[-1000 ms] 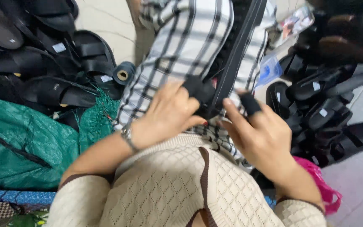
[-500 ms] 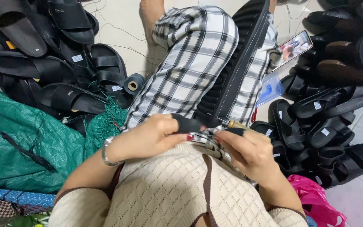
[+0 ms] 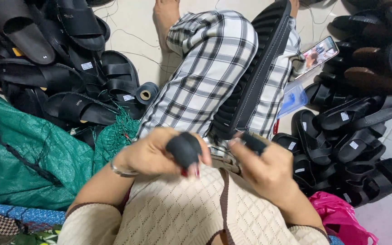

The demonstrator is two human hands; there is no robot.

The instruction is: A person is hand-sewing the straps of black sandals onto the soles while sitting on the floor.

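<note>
The sole (image 3: 255, 68) rests on edge along the person's lap, propped on the checked trouser leg (image 3: 205, 77), which appears to steady it and leave both hands free. Its long axis runs from the lap up and away; the near end sits just beside the hands, the far end points toward the floor beyond the knee.

The left hand (image 3: 153, 156) is curled, a dark fingertip cover (image 3: 184, 149) showing at the thumb; what it grips, if anything, cannot be told. The right hand (image 3: 268, 170) is part-closed near the sole's near end, one finger capped likewise; its hold is unclear.

Sandals (image 3: 82, 68) lie heaped on both sides; a thread spool (image 3: 146, 94) sits near.
</note>
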